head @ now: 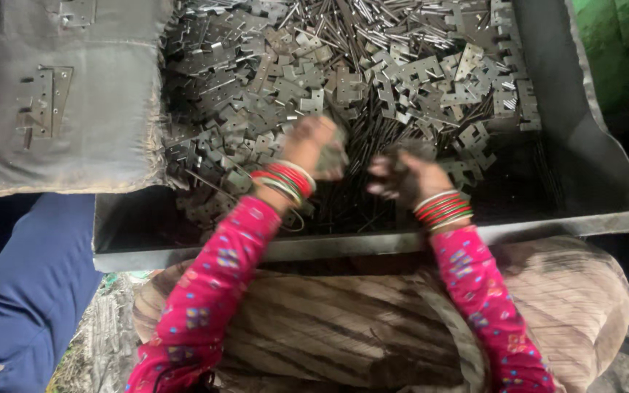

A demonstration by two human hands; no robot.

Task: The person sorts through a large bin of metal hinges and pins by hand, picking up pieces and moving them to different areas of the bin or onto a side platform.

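Two hands over a dark metal tray (pixel 591 145): left hand (pixel 319 148) closed on a grey hinge leaf (pixel 336 156); right hand (pixel 405 178) curled, blurred, contents indiscernible; heaped hinge leaves (pixel 402 73) and thin steel pins (pixel 380 18) behind; grey cushion (pixel 96 109) at left. Risks, judged: sharp stamped edges nicking bare fingers; bangles (pixel 442 209) snagging pins; loose grip dropping the leaf.

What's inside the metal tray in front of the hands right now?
The metal tray holds a heap of flat grey hinge plates mixed with thin metal pins. Its floor beneath the heap is covered.
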